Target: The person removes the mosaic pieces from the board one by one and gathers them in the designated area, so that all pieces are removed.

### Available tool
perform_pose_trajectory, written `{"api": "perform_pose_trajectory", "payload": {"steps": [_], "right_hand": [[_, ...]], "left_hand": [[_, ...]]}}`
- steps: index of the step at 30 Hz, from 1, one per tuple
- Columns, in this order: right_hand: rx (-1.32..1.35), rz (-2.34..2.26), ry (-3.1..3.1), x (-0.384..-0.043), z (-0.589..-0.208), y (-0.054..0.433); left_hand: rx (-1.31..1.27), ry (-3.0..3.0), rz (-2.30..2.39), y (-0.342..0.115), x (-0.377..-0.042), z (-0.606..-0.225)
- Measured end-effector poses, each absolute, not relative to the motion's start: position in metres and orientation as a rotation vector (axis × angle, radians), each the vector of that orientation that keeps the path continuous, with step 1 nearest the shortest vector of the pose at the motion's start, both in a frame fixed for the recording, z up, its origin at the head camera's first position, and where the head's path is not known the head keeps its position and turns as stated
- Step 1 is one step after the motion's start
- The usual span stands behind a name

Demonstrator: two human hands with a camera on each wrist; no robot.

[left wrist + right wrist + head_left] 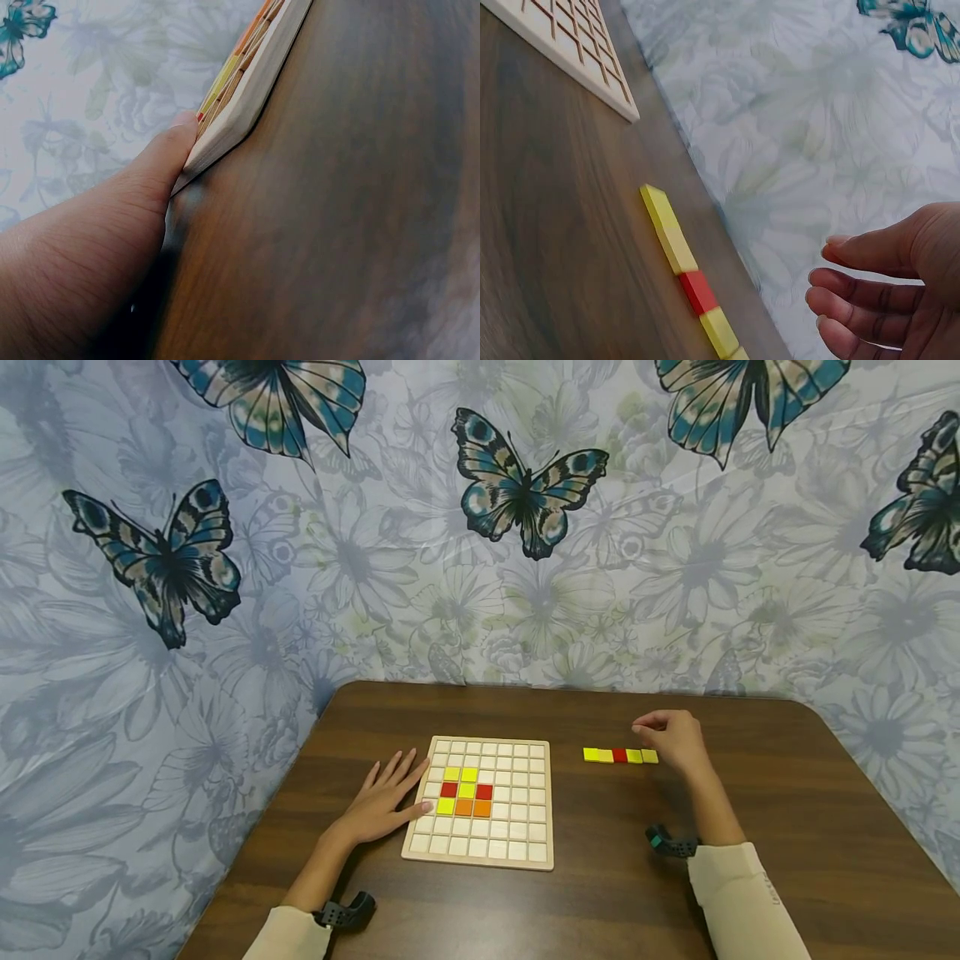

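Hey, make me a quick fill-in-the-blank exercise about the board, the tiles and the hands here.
1. In the head view, the left hand touches the grid board at its ____ side.
2. The right hand is near a row of five tiles, whose middle one is ____.
3. Of the five in that row, ____ are yellow.
4. The two tiles at the lower right of the board's coloured pattern are ____.

Missing words: left; red; four; orange.
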State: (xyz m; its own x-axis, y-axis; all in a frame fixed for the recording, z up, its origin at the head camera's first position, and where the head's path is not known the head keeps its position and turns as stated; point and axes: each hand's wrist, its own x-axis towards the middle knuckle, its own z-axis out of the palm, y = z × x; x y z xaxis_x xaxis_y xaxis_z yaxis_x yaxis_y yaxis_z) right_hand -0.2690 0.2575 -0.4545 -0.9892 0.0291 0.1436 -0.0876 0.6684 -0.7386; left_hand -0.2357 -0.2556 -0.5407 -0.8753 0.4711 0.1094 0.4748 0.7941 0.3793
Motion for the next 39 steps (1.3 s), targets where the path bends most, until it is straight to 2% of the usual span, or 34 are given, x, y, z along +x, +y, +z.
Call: {"api": "perform_pose_trajectory", "payload": {"steps": [20,39], "right_hand": [[0.336,1.215,-2.714,-0.273,-0.462,0.193],[0.504,1.214,-2.754,-0.267,-0.468,0.149]], "left_hand": [[-0.773,-2.949,-0.621,-0.254,-0.240,-0.544],[-0.757,-2.959,-0.614,-0.250,-0.244,-0.546]]}}
